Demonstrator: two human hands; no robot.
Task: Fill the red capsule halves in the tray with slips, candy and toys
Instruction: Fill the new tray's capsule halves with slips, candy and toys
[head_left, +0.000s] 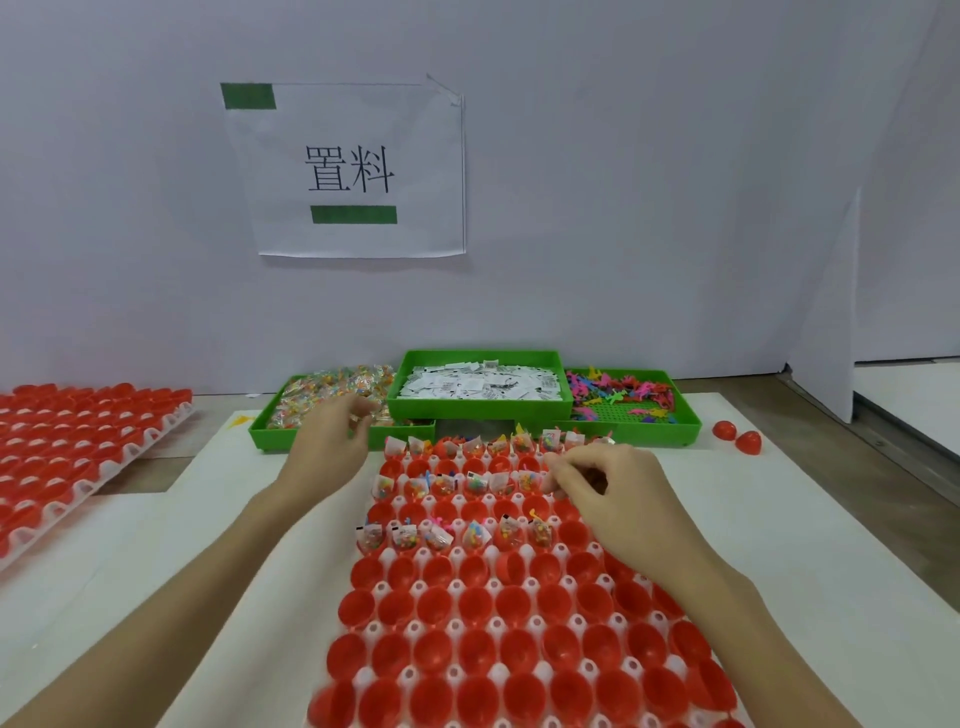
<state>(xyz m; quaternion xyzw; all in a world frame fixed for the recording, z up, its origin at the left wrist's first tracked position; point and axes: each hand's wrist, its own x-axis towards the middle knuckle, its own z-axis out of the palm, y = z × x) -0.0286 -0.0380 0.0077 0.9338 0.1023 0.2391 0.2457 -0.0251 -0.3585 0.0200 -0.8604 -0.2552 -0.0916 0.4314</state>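
left hand (332, 441): fingers curled, contents unclear, at green plastic candy bin (270, 428) | right hand (608, 488): pinching, item unclear, over white tray of red capsule halves (467, 613) | green slip bin (480, 410) just beyond

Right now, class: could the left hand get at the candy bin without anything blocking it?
Probably yes. The left hand hovers at the near edge of the candy bin, which is open-topped, and nothing lies between them. The slip bin sits to the side.
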